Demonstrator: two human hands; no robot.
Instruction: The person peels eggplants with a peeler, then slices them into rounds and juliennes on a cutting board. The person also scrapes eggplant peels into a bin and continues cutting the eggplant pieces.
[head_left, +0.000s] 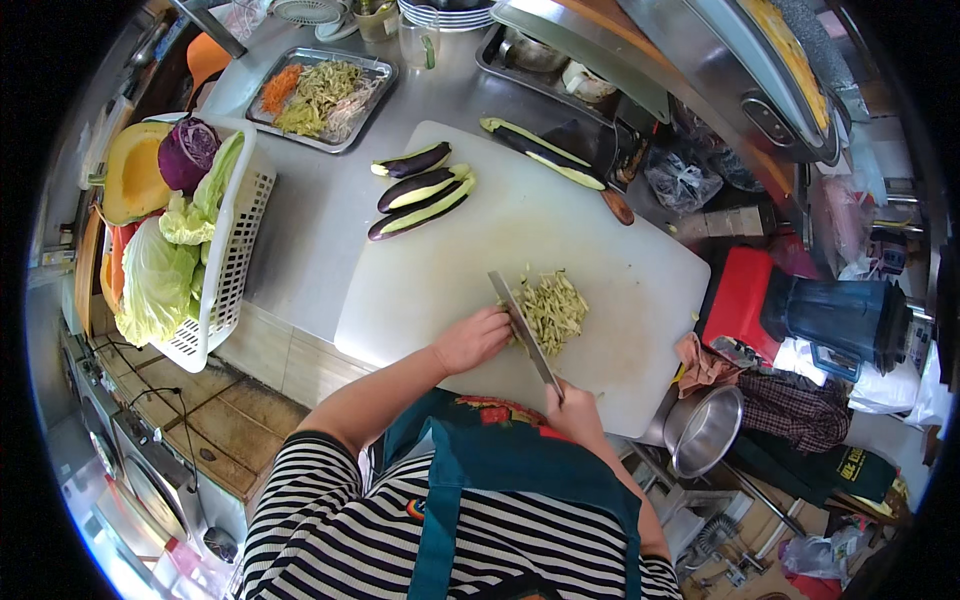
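My right hand (576, 409) grips the handle of a kitchen knife (529, 337), its blade lying across the white cutting board (420, 277). Beside the blade my left hand (478, 339) has its fingers curled; whatever lies under the fingertips is mostly hidden, so I cannot tell if it is held. A pile of shredded pale green vegetable (555, 309) lies right of the blade. At the board's upper left rest three partly peeled eggplants (424, 195). One long partly peeled eggplant (544, 154) lies along the upper right edge, near a wooden handle (618, 207).
A white plastic basket (244, 247) with cabbage, pumpkin and purple cabbage stands at left. Behind is a metal tray (360, 135) of shredded vegetables. On the right are a red-based blender (739, 300) and a steel bowl (705, 435). A glass (418, 45) stands at the back.
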